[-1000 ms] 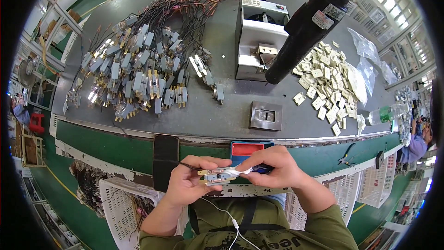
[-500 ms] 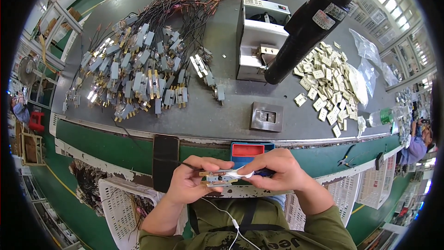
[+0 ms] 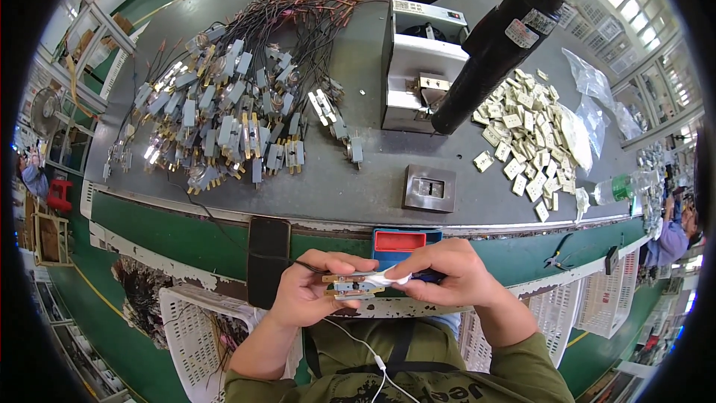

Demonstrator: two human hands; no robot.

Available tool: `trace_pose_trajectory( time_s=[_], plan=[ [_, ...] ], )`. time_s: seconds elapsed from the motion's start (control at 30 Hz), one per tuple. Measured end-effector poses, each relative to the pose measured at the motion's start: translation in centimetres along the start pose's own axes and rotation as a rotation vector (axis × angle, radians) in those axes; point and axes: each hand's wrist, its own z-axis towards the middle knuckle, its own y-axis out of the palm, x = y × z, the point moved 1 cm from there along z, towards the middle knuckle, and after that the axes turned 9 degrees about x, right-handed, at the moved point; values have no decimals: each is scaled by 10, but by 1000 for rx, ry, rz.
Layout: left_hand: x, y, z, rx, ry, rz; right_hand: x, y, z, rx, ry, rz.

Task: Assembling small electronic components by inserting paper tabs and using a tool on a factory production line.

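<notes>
My left hand holds a small grey part with brass terminals close to my body, below the bench edge; a black wire runs from it to the left. My right hand pinches a white strip at the right end of that part, and a dark tool end shows under its fingers. Both hands touch the same part. On the grey bench above lies a big heap of similar wired parts.
A grey machine box with a black hanging tool stands at the back centre. Cream small pieces lie right, a metal fixture plate near the front edge, a blue-red box under it. White baskets flank my lap.
Both hands stay together on the part with only slight shifts of the fingers; nothing on the bench has moved.
</notes>
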Motion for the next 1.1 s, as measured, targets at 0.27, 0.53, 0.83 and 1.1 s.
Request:
trace_pose_trajectory(
  time_s=[0.27, 0.53, 0.83, 1.1],
  plan=[
    [1, 0, 0, -18, 7, 14, -4, 0, 2, -13, 46, 20],
    [4, 0, -2, -14, -6, 9, -6, 1, 3, -37, -32, -40],
    [4, 0, -1, -33, -2, -5, -9, -2, 2, -47, -64, -80],
    [4, 0, 1, -24, 11, 19, -4, -1, 0, -35, -8, -54]
  ],
)
